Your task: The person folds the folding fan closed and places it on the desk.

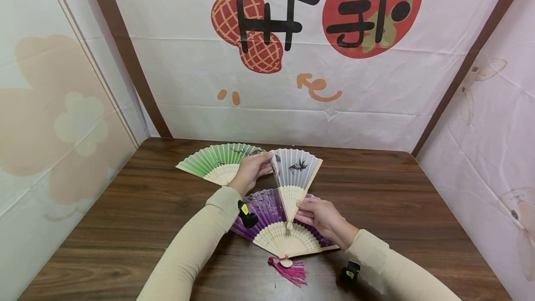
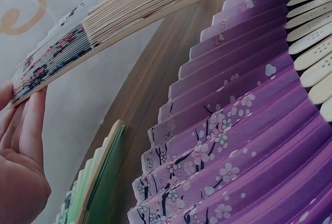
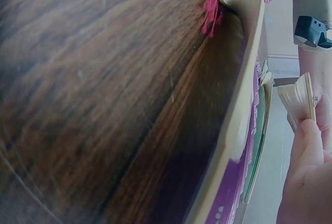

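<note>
A half-spread folding fan [image 1: 298, 167] with pale grey cloth, a dark printed motif and cream ribs is held up over the table between both hands. My left hand [image 1: 252, 170] pinches the fan's upper left edge; the left wrist view shows thumb and fingers at the folded cloth end. Lower down, my right hand [image 1: 323, 217] grips the ribs near the pivot, with its thumb on the outer rib in the right wrist view. Beneath lies a spread purple folding fan [image 2: 233, 146] with white blossoms, partly hidden by the grey fan and my right hand.
A spread green folding fan [image 1: 209, 162] lies farther back on the left, partly behind my left hand. The purple fan's magenta tassel [image 1: 294, 273] rests toward the front of the brown wooden table [image 1: 401, 199]. Printed cloth walls [image 1: 368, 87] rise behind and beside the table.
</note>
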`<state>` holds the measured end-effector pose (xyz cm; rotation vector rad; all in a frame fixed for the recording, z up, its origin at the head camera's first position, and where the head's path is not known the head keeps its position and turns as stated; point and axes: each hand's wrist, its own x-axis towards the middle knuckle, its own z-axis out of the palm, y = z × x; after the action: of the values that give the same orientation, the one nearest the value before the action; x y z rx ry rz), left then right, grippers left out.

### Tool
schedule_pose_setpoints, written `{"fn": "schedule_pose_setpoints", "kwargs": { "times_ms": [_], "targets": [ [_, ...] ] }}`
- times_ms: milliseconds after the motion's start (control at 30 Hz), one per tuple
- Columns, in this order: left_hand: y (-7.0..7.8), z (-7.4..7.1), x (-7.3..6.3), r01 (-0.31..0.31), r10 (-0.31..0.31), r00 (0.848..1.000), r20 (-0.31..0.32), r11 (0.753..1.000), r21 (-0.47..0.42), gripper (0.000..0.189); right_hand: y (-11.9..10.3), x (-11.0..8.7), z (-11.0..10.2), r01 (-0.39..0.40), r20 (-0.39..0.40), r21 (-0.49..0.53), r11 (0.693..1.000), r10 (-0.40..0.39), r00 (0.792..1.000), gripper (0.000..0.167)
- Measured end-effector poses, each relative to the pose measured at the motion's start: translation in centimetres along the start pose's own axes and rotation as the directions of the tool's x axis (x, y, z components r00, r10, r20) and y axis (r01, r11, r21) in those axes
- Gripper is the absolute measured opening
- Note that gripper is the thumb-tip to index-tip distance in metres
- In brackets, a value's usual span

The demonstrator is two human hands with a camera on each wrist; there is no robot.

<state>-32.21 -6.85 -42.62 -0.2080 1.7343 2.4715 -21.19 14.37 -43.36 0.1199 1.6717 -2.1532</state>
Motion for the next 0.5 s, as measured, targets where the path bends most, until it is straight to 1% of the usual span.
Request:
{"fn": "schedule_pose_setpoints", "kwargs": {
  "times_ms": [100,233,500],
  "targets": [
    [-0.11,-0.04,0.05,-0.002,0.002,1.000,0.004,1.000,0.005,0.041,-0.07,0.12,0.06,-0.023,0.005,-0.011,1.000,0.024,1.000,0.016],
    [-0.21,-0.06,0.12,-0.002,0.002,1.000,0.010,1.000,0.003,0.041,-0.09,0.16,0.08,-0.032,0.027,-0.018,0.999,0.033,0.999,0.009],
    [-0.27,-0.02,0.12,-0.009,0.010,1.000,0.009,1.000,-0.008,0.039,0.07,0.38,-0.03,-0.026,0.035,-0.037,0.999,0.027,0.999,0.008]
  ]
}}
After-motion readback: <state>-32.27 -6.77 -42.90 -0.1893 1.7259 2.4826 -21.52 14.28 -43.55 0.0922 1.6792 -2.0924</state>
